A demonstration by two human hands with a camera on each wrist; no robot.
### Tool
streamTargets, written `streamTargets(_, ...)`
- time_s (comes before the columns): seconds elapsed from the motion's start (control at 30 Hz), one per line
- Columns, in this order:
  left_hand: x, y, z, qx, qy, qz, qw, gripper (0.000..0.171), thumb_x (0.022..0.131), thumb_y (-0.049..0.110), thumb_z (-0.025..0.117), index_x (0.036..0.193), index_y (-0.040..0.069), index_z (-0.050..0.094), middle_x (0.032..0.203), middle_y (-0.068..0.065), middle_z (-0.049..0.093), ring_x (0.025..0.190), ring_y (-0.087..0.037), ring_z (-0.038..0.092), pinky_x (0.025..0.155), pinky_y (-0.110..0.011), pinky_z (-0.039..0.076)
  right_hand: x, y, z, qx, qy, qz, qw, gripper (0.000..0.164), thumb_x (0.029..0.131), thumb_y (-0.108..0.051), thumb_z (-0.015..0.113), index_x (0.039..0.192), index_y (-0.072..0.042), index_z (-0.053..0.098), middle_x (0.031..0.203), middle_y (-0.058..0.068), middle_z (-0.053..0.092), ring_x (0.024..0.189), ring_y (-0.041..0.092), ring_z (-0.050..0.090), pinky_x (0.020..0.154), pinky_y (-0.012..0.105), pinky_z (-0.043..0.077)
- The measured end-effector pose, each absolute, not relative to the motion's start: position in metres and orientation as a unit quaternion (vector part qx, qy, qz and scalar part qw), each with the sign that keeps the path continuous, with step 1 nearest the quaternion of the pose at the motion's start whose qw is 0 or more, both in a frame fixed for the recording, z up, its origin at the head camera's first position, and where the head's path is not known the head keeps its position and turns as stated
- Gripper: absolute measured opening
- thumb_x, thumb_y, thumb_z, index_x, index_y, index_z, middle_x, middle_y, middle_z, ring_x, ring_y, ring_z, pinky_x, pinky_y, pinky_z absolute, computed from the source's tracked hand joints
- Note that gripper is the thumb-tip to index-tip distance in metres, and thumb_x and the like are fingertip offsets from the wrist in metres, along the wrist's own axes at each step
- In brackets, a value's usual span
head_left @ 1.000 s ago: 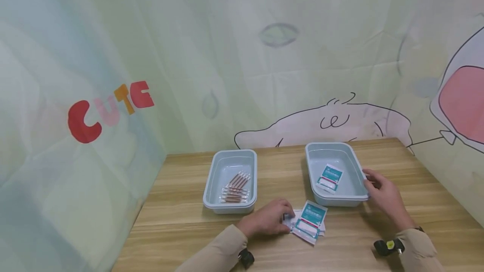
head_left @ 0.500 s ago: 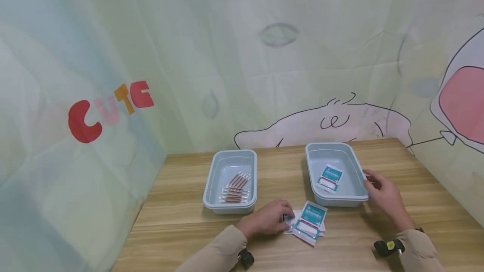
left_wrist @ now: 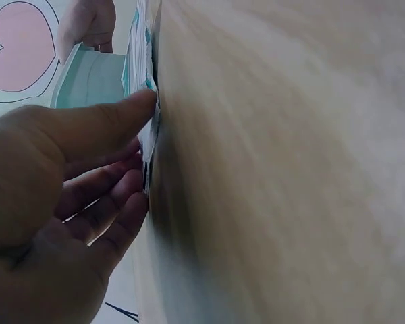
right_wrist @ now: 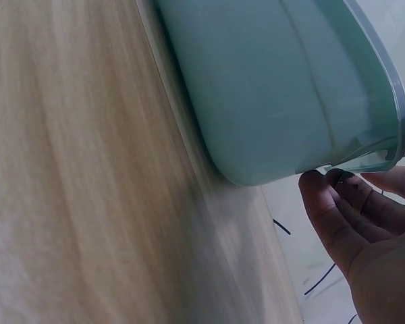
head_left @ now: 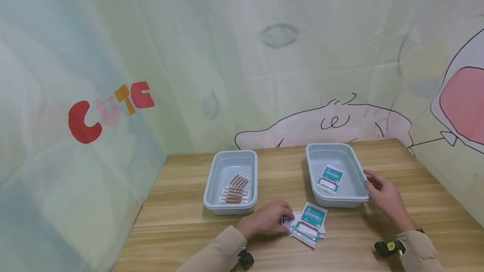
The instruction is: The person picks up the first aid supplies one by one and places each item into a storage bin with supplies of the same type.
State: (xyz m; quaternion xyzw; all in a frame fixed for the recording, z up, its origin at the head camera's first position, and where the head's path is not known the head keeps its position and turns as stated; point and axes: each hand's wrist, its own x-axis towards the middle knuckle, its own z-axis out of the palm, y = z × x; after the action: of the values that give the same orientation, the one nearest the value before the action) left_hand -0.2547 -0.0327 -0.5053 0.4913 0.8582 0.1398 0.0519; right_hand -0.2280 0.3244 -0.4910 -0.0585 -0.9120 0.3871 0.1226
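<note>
My left hand (head_left: 266,218) holds the left end of a small stack of teal-and-white sachets (head_left: 310,223) lying on the table. In the left wrist view, thumb and fingers (left_wrist: 118,216) close on opposite edges of the stack (left_wrist: 147,121). The top sachet lies at an angle over paler ones. At the right, my right hand (head_left: 387,198) grips the side rim of a pale blue plastic tray (head_left: 338,200). The right wrist view has its fingers (right_wrist: 320,202) against the tray's outer wall (right_wrist: 256,101). Inside that tray lies another teal-and-white sachet (head_left: 330,179).
A second pale blue tray (head_left: 231,210) stands to the left with several brown-stemmed, white-tipped cotton swabs (head_left: 236,188) in clear wrappers. A printed cloth (head_left: 181,53) hangs behind and beside the wooden table (head_left: 181,192).
</note>
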Motion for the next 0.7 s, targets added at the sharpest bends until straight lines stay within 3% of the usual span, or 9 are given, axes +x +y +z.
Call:
streamTargets(0.27,-0.2549,-0.032,-0.5052,0.51,0.852,0.106,0.044,0.031,0.08,0.028,0.079,0.107,0.014,0.072,0.11,0.004,0.064,0.103,-0.005,0.058,0.094,-0.015,0.045,-0.227,0.3241,-0.4896,-0.062,-0.911,0.391,0.114,0.045,0.102,-0.023,0.044,0.139,0.003,0.047,0.125,0.034,0.055,0.109,0.046,0.056,0.088,0.058,0.052)
streamTargets(0.5,-0.2552,-0.0299,-0.5046,0.525,0.846,0.092,0.023,0.014,0.084,0.021,0.075,0.097,0.018,0.075,0.093,0.01,0.066,0.084,0.002,0.057,0.079,-0.009,0.045,-0.2267,0.3236,-0.4888,-0.066,-0.911,0.392,0.11,0.046,0.102,-0.025,0.043,0.139,0.002,0.047,0.125,0.033,0.055,0.11,0.045,0.056,0.088,0.057,0.052)
streamTargets(0.7,-0.2544,-0.0316,-0.5034,0.537,0.839,0.09,0.002,0.009,0.086,0.023,0.073,0.095,0.022,0.077,0.083,0.013,0.066,0.075,0.006,0.054,0.072,-0.004,0.041,-0.2275,0.3235,-0.4897,-0.069,-0.913,0.388,0.108,0.046,0.102,-0.024,0.044,0.14,0.003,0.046,0.125,0.032,0.056,0.109,0.044,0.057,0.087,0.055,0.053)
